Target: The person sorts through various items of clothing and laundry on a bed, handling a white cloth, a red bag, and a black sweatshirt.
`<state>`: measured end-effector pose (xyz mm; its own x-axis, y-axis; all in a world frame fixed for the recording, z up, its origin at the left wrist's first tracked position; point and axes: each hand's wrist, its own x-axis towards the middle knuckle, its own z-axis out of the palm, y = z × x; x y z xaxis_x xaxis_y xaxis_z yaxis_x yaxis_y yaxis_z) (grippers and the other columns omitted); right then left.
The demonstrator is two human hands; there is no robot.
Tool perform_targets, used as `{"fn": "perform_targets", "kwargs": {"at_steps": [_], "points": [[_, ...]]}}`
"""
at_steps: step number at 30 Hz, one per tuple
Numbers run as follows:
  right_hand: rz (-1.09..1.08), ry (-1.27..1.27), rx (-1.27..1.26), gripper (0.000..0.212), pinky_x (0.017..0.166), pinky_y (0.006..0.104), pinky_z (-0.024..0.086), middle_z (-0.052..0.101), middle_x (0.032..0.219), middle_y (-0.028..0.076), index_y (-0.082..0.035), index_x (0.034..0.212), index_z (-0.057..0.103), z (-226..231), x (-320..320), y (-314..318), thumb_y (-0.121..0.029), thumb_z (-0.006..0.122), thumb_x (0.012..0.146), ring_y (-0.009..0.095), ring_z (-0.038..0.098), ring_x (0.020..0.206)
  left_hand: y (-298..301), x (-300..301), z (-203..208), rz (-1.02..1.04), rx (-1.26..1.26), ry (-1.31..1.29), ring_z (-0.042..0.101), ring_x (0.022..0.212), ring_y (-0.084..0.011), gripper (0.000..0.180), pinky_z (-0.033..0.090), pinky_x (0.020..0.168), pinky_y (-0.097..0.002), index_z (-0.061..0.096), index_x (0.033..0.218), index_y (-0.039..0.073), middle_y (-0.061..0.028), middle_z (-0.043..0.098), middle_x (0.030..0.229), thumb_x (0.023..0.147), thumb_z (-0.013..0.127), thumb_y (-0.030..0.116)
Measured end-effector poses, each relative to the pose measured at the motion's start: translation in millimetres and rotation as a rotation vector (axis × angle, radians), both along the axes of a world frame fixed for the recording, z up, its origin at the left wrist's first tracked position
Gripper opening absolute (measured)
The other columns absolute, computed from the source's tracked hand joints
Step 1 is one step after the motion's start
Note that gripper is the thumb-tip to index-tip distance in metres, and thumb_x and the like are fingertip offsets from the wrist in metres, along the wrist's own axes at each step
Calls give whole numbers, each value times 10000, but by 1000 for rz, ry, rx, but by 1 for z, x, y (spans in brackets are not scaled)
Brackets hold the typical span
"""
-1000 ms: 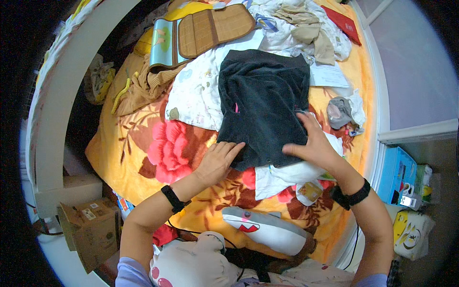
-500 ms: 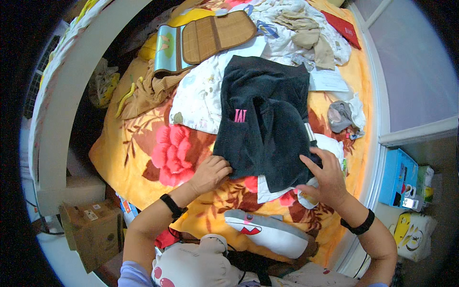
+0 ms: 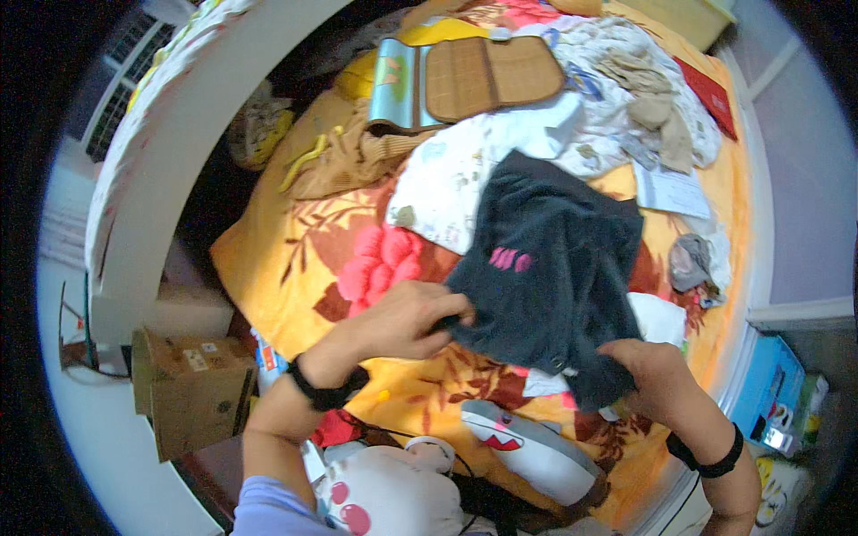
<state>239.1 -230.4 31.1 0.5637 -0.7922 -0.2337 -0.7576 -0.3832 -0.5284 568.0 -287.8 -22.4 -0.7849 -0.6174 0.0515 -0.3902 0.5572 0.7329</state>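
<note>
A black velvety garment (image 3: 554, 259), which looks like a pair of trousers with pink lettering, is partly lifted off the bed. My left hand (image 3: 407, 320) is closed on its near left corner. At the near right edge my right hand (image 3: 643, 371) pinches the cloth, some of its fingers hidden. The garment's far part rests on a white patterned cloth (image 3: 438, 192). Close in front of my right hand's side lies a grey and white shark plush (image 3: 527, 451).
An open brown woven mat (image 3: 492, 79) and a tan ribbed cloth (image 3: 349, 165) lie farther off on the flowered blanket (image 3: 277, 259). Beige clothing (image 3: 657, 116) is heaped at the back right. A cardboard box (image 3: 198, 389) stands left; a blue bin (image 3: 776, 393) stands right.
Both hands have gripped the garment's near corners and raised that edge. The right hand was spread apart before. The view has shifted, and the garment now looks skewed.
</note>
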Motion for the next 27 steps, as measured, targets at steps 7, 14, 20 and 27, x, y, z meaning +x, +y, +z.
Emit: {"fn": "perform_targets", "kwargs": {"at_steps": [7, 14, 20, 27], "points": [[-15, -90, 626, 347, 616, 290, 463, 608, 748, 94, 9, 941, 565, 30, -16, -88, -102, 558, 613, 158, 561, 636, -71, -3, 51, -35, 523, 26, 484, 735, -90, 315, 414, 635, -238, 486, 938, 1, -30, 532, 801, 626, 451, -22], [-411, -45, 10, 822, 887, 345, 394, 496, 1118, 259, 70, 1217, 365, -78, -24, -179, -378, 720, 626, 320, 505, 1035, -136, 2, -86, 611, -84, 45, 566, 896, -284, 714, 459, 788, -336, 399, 1176, -66, -182, 561, 1001, 695, 707, 364], [-399, -415, 287, 988, 923, 354, 367, 474, 1161, 221, 59, 1245, 316, -151, -34, -165, -432, 787, 528, 295, 468, 1090, -79, 17, -119, 814, 554, 11, 553, 903, -205, 817, 454, 757, -301, 439, 1104, -131, -177, 552, 986, 667, 687, 514], [-1068, -704, 427, 678, 855, 361, 439, 563, 1052, 166, 33, 1153, 431, -159, -47, -132, -339, 726, 668, 227, 549, 985, -109, -13, -87, 608, 1075, 294, 606, 828, -196, 640, 480, 769, -294, 496, 1101, -88, -148, 610, 958, 733, 662, 408]]}}
